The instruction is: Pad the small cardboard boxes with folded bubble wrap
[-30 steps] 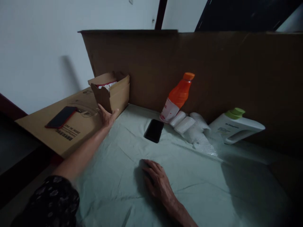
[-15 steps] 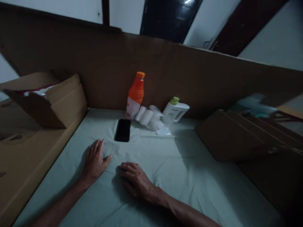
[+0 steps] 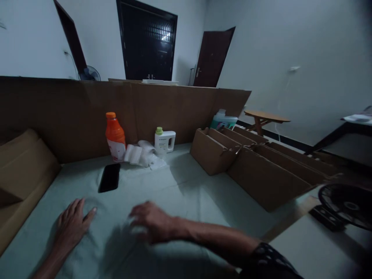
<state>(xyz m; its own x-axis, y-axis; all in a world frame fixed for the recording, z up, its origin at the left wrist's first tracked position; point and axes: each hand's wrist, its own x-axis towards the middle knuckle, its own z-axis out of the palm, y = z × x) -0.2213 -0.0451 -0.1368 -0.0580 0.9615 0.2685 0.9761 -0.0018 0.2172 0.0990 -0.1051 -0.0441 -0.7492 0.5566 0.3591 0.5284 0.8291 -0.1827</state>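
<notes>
My left hand (image 3: 71,224) lies flat on the pale green cloth (image 3: 162,193), fingers stretched and thumb apart, holding nothing. A black phone (image 3: 109,178) rests on the cloth beyond it. To the right, my right hand (image 3: 152,223) hovers over the cloth, somewhat blurred, with loosely bent fingers apart and nothing seen in them. Farther back stands an orange bottle (image 3: 114,135) with a white label. Beside it lie clear plastic bag rolls (image 3: 142,154). A white jug (image 3: 164,141) with a green cap stands right of the rolls.
Open cardboard boxes (image 3: 261,176) line the right side, with a teal-liquid jug (image 3: 223,121) behind them. A cardboard wall (image 3: 174,104) closes off the back. Another cardboard box (image 3: 26,166) is at the left. A small black fan (image 3: 348,205) stands at the lower right.
The view has swung right and up, showing more of the boxes and room. My right hand has lifted off the cloth; my left hand stays flat on it.
</notes>
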